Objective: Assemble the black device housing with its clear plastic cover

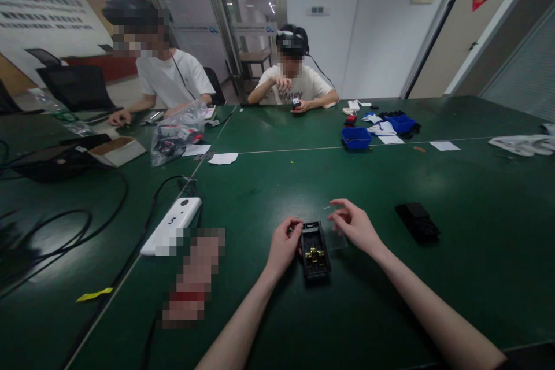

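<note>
On the green table lies an open black rectangular plastic housing [309, 269] with several brass-coloured metal parts [314, 254] inside. My left hand [284, 245] grips its upper left side between thumb and fingers. My right hand [358, 228] hovers just right of the housing, thumb and index finger apart. Below its fingers is a clear plastic piece [337, 241]; whether the hand touches it I cannot tell. A tiny pale sliver [326, 207] shows just left of the index fingertip. Farther right lies a second black plastic case [417, 221].
A white device marked 5 [176, 222] and black cables [125, 266] lie at left. Behind are a clear bag [180, 133], an open carton [118, 152], blue bins [356, 138] and paper slips [223, 158]. Two people sit across the table, one holding a small object [296, 105].
</note>
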`<state>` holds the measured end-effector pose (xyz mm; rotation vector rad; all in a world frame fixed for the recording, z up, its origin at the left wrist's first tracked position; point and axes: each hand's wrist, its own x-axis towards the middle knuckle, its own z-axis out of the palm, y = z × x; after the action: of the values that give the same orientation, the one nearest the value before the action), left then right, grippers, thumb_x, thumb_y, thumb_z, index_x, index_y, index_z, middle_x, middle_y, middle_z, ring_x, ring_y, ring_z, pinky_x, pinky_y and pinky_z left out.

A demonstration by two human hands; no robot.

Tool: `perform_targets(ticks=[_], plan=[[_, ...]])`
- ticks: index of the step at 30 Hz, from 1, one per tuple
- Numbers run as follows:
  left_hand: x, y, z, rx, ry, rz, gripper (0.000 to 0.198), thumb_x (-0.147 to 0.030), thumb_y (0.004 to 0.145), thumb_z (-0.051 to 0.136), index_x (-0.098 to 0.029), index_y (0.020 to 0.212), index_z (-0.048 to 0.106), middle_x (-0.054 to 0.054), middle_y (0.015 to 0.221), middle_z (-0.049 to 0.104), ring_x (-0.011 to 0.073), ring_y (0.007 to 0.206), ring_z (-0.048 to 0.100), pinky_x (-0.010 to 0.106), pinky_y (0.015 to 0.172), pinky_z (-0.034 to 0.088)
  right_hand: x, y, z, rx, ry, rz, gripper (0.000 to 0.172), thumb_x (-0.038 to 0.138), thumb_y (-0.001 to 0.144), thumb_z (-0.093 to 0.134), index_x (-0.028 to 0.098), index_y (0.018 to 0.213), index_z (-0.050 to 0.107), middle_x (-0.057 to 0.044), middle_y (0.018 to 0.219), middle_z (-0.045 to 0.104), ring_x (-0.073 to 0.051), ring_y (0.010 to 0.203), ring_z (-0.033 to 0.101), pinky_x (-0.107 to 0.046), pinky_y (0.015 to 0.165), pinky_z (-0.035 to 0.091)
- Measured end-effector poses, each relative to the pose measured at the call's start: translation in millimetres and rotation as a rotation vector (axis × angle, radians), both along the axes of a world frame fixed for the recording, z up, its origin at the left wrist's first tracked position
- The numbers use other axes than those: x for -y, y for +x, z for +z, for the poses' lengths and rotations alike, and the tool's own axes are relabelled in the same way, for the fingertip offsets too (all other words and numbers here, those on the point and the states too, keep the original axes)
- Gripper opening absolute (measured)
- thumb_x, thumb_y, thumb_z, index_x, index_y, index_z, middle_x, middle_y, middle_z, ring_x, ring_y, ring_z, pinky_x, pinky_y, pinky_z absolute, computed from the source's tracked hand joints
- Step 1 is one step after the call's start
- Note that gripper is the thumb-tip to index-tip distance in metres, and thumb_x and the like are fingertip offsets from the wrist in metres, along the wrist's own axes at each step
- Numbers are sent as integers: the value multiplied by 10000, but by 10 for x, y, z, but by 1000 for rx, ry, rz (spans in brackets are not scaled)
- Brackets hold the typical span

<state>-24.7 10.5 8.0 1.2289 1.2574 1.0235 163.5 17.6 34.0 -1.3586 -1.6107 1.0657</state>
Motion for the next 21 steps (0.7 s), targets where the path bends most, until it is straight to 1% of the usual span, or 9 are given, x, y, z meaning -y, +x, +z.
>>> perform_targets(ticks=[2, 3, 6, 9, 12, 16, 21], plan=[[-3, 2, -10, -8, 3, 2, 235, -382, 749, 545, -154, 808, 539, -41, 609, 538, 79, 393, 484, 188, 375, 373, 9, -51, 9, -246, -75, 13, 306, 261, 755, 516, 192, 1042, 437, -15, 788, 637, -132, 586, 611, -260, 526, 476], [-5, 1, -17, -13, 6, 3, 238, -383, 746, 546, -153, 808, 541, -43, 605, 533, 79, 393, 480, 189, 374, 369, 22, -84, 15, -327, -95, 37, 316, 259, 739, 542, 201, 1027, 424, -5, 784, 627, -129, 592, 614, -261, 535, 482], [-14, -7, -45, -45, 30, 13, 243, -375, 722, 576, -147, 803, 555, -50, 583, 507, 72, 397, 457, 183, 380, 350, 82, -184, 29, -443, -106, 103, 344, 240, 727, 571, 213, 1035, 420, 6, 804, 601, -120, 616, 621, -267, 577, 500], [-25, -17, -71, -83, 62, 18, 238, -344, 702, 602, -134, 808, 566, -56, 574, 477, 59, 416, 426, 169, 401, 333, 131, -256, 11, -469, -121, 168, 379, 223, 736, 567, 218, 1093, 441, 7, 844, 570, -118, 668, 634, -280, 631, 514], [-29, -19, -78, -97, 77, 7, 225, -328, 712, 590, -127, 810, 564, -54, 587, 468, 55, 433, 421, 163, 413, 325, 142, -286, -48, -463, -143, 214, 398, 193, 715, 594, 220, 1093, 476, 15, 850, 552, -106, 678, 627, -269, 650, 511], [-21, -12, -57, -76, 67, 13, 208, -315, 708, 587, -129, 796, 558, -58, 597, 465, 49, 422, 414, 163, 412, 325, 135, -295, -124, -444, -153, 189, 447, 139, 656, 649, 223, 1063, 487, 29, 826, 553, -82, 657, 602, -247, 667, 495], [-9, -12, -44, -71, 65, 20, 217, -328, 702, 596, -135, 794, 559, -62, 567, 475, 60, 416, 433, 174, 419, 340, 152, -312, -115, -388, -171, 180, 435, 130, 648, 651, 224, 1038, 482, 26, 821, 555, -88, 655, 602, -255, 659, 493]])
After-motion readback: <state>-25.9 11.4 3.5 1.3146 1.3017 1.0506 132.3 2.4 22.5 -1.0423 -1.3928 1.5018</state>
